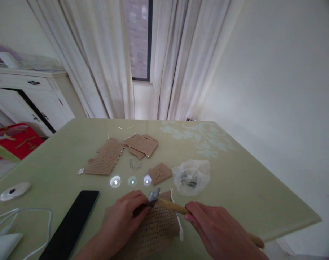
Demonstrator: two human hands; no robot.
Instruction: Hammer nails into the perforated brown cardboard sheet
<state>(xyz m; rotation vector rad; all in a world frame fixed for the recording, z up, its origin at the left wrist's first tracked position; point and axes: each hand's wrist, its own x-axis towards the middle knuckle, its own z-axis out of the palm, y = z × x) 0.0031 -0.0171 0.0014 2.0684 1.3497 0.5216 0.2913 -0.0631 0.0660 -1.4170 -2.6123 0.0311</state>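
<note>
My right hand [215,224] is wrapped around the wooden handle of a small hammer [171,206]. The hammer's metal head lies right by the fingertips of my left hand [128,213]. That hand is closed in a pinch, and whatever sits between its thumb and fingers is hidden. Beneath both hands, a brown cardboard sheet [156,227] bears rows of small dark holes and has a torn white edge on the right. A smaller punched cardboard piece [160,173] lies just beyond, with a few loose nails [131,165] to its left.
A clear plastic bag [191,177] holds dark metal pieces. More punched cardboard [106,159] and stacked cardboard pieces [143,144] lie farther back. At left are a black tablet-like slab [72,220], a white oval object [15,191] and a white cable [49,224]. Curtains and walls stand beyond the table.
</note>
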